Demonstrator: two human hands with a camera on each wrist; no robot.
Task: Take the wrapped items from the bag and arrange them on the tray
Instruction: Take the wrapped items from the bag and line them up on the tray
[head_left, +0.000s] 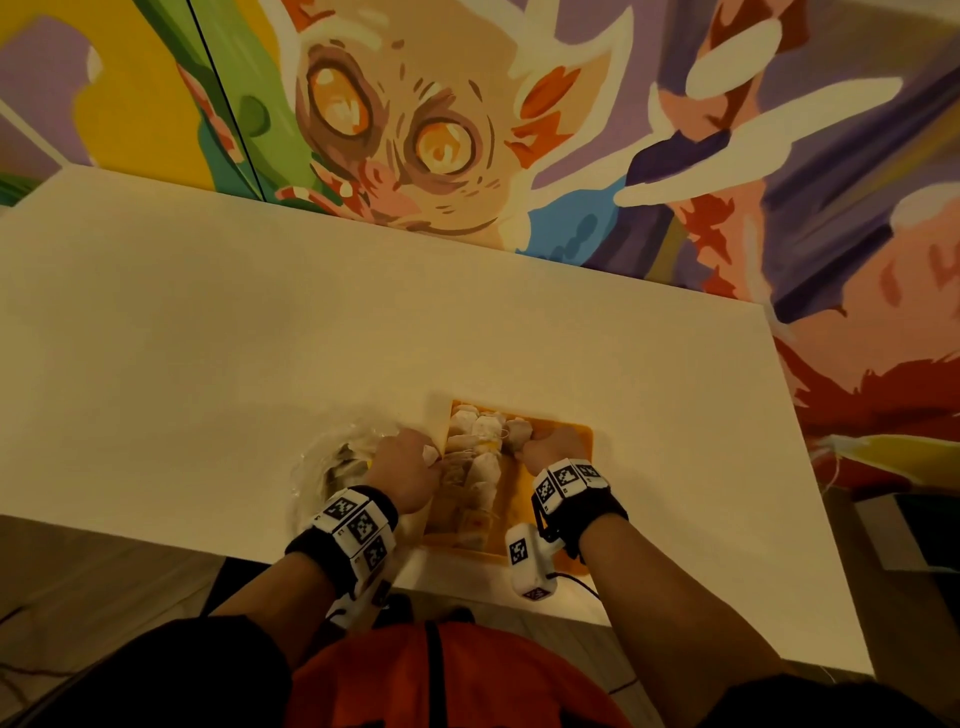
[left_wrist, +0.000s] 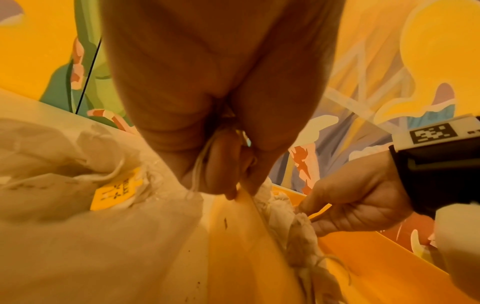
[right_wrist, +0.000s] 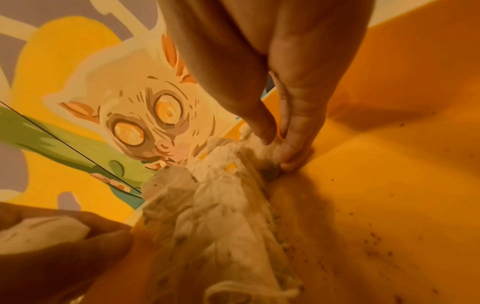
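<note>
Two hands arranging small white wrapped bundles on a shallow orange plastic tray (head_left: 582, 441).
Left hand (head_left: 408, 467) pinches one bundle (head_left: 430, 455); right hand (head_left: 550, 448) pinches another (head_left: 517, 431); crinkled clear plastic bag (head_left: 327, 467) lies left of both grips.

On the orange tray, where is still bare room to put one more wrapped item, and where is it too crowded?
Free: the tray floor right of the right hand, up to its right rim. Crowded: the left half, where wrapped items lie packed between both hands. The left hand holds one item beside the plastic bag.
</note>
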